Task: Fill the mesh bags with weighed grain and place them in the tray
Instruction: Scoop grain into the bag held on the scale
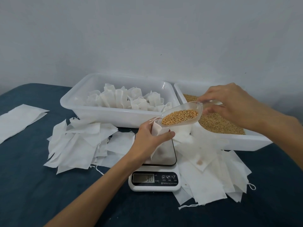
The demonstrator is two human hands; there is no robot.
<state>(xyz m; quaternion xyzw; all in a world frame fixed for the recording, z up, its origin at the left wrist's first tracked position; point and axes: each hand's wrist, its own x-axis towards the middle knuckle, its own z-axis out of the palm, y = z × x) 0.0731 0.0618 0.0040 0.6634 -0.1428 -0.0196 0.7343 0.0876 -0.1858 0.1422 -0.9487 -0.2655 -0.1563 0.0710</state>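
both hands are busy over the white digital kitchen scale (155, 171): the left hand (151, 139) grips a white mesh drawstring bag (157, 128) upright on the scale's plate, holding its mouth open, while the right hand (229, 104) pinches the handle of a clear plastic scoop (182, 114) heaped with golden grain, its lip tilted right at the bag's mouth. the display digits are too blurred to read. judging by the scene, the work is well along but not over: the white plastic tray (114, 115) at the back of the dark blue tabletop (41, 185) already holds a crowd of filled bags (131, 99), yet loose piles of flat empty bags (78, 141) lie on both sides of the scale, and the second white tray of loose grain (218, 123) near the right edge is far from spent. room is tight around the scale, with bags touching it and both trays just behind; the tabletop's front left corner has the most open cloth, and a few flat sheets (18, 118) lie by the left edge.
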